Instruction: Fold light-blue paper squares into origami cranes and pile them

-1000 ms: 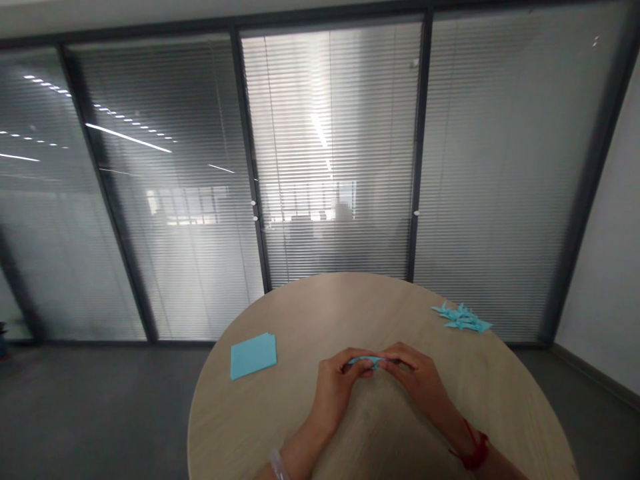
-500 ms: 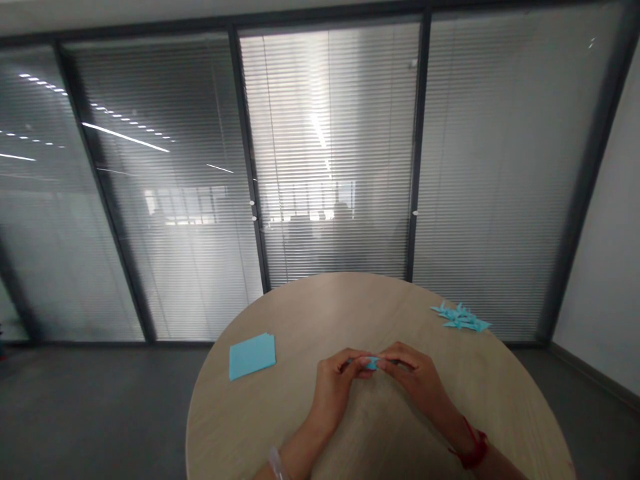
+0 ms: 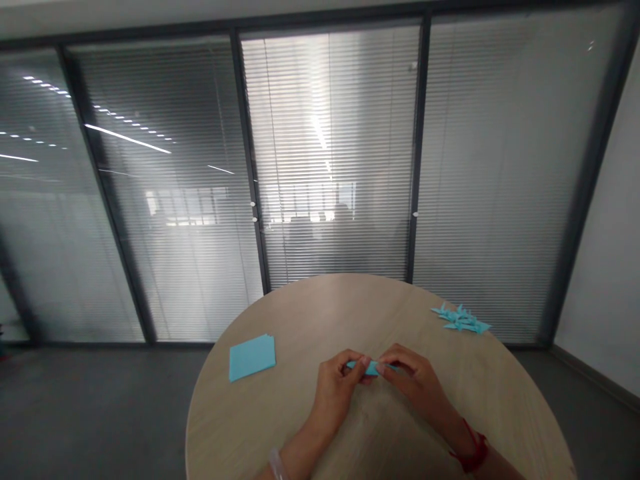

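A small folded piece of blue paper [image 3: 371,368] is pinched between both hands, above the near middle of the table. My left hand [image 3: 339,379] grips its left end, thumb on top and fingers behind. On the other end, my right hand [image 3: 411,371] holds it between thumb and fingertips. The fingers cover much of the paper, so its full folded shape is hidden. A stack of square blue paper [image 3: 253,357] lies to the left of my left hand. Beyond my right hand sits a small pile of folded blue paper cranes [image 3: 463,319].
The round wooden table [image 3: 320,300] has a curved edge on its far side and both flanks. Behind it stands a glass partition with blinds [image 3: 330,153] in dark frames. A white wall [image 3: 605,267] rises at the right.
More of the blue paper shows between and beside my fingers than before. My thumbs and fingertips have shifted slightly on it. The stack and the pile of cranes stay put.
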The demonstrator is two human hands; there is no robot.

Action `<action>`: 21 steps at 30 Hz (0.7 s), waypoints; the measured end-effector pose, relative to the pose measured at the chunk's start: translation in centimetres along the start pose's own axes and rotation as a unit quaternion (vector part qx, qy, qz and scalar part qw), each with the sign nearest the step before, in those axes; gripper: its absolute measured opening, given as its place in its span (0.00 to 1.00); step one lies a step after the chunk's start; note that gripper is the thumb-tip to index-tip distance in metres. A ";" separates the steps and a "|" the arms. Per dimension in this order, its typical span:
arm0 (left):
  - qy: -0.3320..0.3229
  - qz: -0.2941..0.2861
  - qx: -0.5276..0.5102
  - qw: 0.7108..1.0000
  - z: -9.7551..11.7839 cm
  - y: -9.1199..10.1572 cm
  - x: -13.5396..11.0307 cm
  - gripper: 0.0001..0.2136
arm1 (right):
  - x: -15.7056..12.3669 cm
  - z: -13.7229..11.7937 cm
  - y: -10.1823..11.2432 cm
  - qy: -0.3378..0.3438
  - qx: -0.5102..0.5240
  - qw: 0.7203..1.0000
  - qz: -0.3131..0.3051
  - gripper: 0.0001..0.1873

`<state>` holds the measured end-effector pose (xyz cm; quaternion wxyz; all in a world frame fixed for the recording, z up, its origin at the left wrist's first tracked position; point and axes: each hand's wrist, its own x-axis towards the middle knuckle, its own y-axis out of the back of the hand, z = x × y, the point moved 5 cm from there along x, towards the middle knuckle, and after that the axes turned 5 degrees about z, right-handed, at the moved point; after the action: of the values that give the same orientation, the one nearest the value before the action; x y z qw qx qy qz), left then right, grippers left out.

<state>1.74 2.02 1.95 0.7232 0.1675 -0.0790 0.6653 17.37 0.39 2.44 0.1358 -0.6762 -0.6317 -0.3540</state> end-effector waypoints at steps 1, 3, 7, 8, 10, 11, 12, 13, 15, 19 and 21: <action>0.003 -0.002 0.007 1.000 -0.1 0.0 0.1 0.15 | 0.0 0.1 0.0 -0.006 -0.002 1.000 -0.001 0.10; 0.007 -0.007 0.012 1.000 -0.2 -0.1 0.2 0.15 | 0.0 0.2 0.0 -0.017 -0.008 1.000 -0.002 0.10; 0.014 -0.014 -0.001 1.000 -0.2 -0.2 0.3 0.14 | 0.0 0.5 -0.1 -0.025 -0.011 1.000 -0.006 0.10; 0.016 -0.012 -0.003 1.000 -0.2 -0.2 0.3 0.13 | 0.0 0.5 -0.1 -0.026 -0.010 1.000 -0.008 0.10; 0.018 -0.004 -0.001 1.000 -0.2 -0.2 0.2 0.13 | 0.0 0.7 -0.3 -0.033 -0.005 0.999 -0.009 0.09; 0.018 0.000 0.004 1.000 -0.2 -0.2 0.2 0.13 | 0.0 0.8 -0.3 -0.038 -0.003 0.999 -0.009 0.09; 0.018 0.003 0.011 1.000 -0.2 -0.2 0.2 0.12 | 0.0 0.9 -0.4 -0.044 -0.001 0.999 -0.010 0.09; 0.018 0.004 0.020 1.000 -0.1 -0.1 0.2 0.12 | 0.0 1.0 -0.4 -0.049 0.001 0.999 -0.010 0.09; 0.015 0.006 0.035 0.999 0.0 -0.1 0.2 0.12 | -0.1 1.1 -0.5 -0.058 0.007 0.998 -0.013 0.10; 0.012 0.005 0.034 0.999 0.3 0.0 0.2 0.12 | -0.1 1.3 -0.6 -0.063 0.015 0.998 -0.022 0.12; 0.017 0.002 0.031 0.999 0.3 -0.1 0.2 0.12 | -0.1 1.3 -0.6 -0.066 0.014 0.997 -0.023 0.12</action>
<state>1.86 2.10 2.33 0.7176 0.1783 -0.0468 0.6716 17.26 1.22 1.25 0.0952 -0.6818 -0.6593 -0.3022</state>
